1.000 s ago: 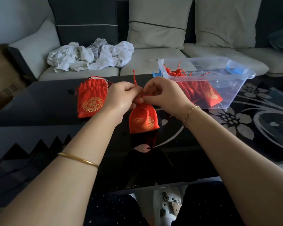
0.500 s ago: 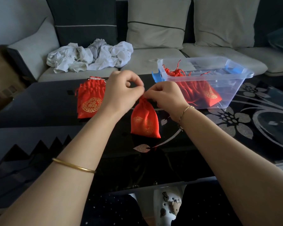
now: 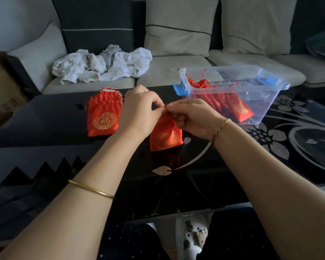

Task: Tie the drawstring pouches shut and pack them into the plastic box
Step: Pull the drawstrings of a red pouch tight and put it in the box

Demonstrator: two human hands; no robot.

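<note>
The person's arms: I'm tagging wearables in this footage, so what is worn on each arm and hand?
Both forearms are bare, no sleeves or gloves. The left forearm carries a plain thin gold bangle. The right wrist has a slim twisted gold bracelet. No rings show on the left hand or right hand.

My pouch (image 3: 165, 136): red, gold emblem (image 3: 174, 138); plastic box (image 3: 266, 103): clear, blue latches (image 3: 179, 90); surface (image 3: 45, 117): black, silver flowers (image 3: 270, 136); my bangle (image 3: 91, 189): gold.

Shiny satin cloth pouch (image 3: 165, 135), clear plastic box (image 3: 233, 87), glossy black table (image 3: 45, 117)
</note>
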